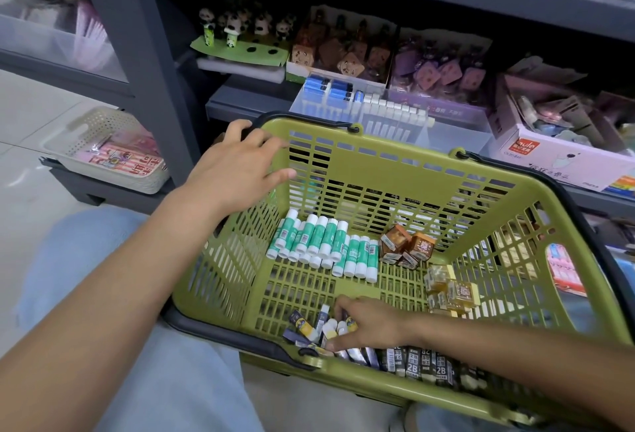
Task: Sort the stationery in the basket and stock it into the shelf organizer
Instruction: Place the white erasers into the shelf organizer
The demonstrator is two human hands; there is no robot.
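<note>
A green plastic basket [395, 163] rests on my lap in front of the shelf. Inside lie green-and-white glue sticks [323, 246], brown boxes [407, 246], yellow clear boxes [450, 290] and dark erasers [412, 364] along the near wall. My right hand [367, 323] reaches into the near left corner, fingers closed around a few small dark-and-white erasers [330, 326]. My left hand [237, 167] hovers over the basket's far left corner, fingers spread, holding nothing. A clear shelf organizer [457, 137] behind the basket holds blue erasers [326, 88] and a row of white ones [395, 112].
On the shelf stand panda figures [240, 24], brown items [343, 50], purple items [443, 70] and a pink box [563, 156]. A white perforated tray [103, 146] with pink packs sits low at the left. The grey shelf post [144, 53] rises left of the basket.
</note>
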